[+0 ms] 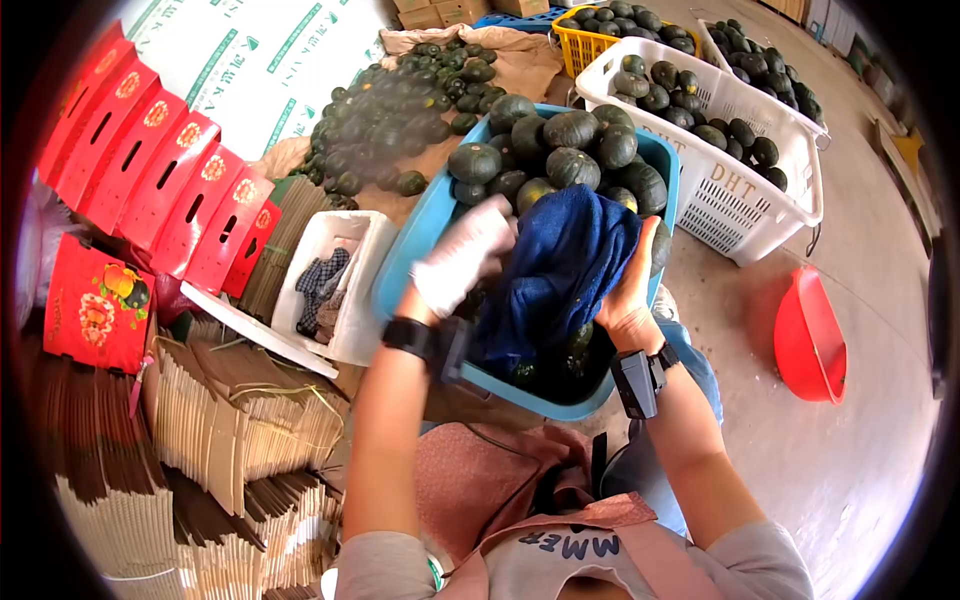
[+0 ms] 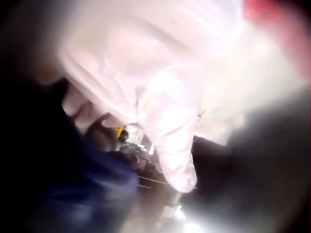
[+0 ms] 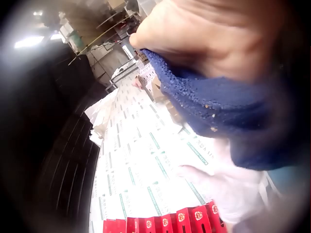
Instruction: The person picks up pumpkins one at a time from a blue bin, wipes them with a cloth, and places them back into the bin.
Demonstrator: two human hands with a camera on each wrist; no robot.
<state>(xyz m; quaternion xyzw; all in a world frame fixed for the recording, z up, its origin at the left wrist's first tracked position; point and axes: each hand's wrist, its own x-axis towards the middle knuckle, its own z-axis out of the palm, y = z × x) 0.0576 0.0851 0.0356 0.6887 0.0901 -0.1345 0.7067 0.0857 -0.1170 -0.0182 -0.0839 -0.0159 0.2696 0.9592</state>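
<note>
Item 1: right hand (image 1: 628,290), bare. From my remote post I am seeing it gripping a dark blue terry cloth (image 1: 555,260); bits of pale debris are clinging to the fabric.
Item 2: left hand (image 1: 465,255), white-gloved. It is hovering above the tub's left side, near the cloth. Its thumb is pointing straight; its other fingers are blurring, so I cannot tell whether they are curling or holding anything.
Item 3: blue plastic tub (image 1: 565,408), holding dark green kabocha-type squashes (image 1: 573,167). The cloth is hanging over its near half; I cannot tell whether it is wrapping a squash.
Item 4: white slatted crate (image 1: 762,208), standing right of the tub, bearing "DHT" in brown capitals and holding more squashes.
Item 5: grey shirt (image 1: 530,565), showing "MMER" in dark letters, the rest being covered.
Item 6: red cartons (image 1: 175,185), standing in a row, carrying gold floral medallions.
Item 7: white sheeting (image 1: 250,55), displaying repeated green print that I am not managing to read fully.
Item 8: red basin (image 1: 810,340), resting on the floor at right.
</note>
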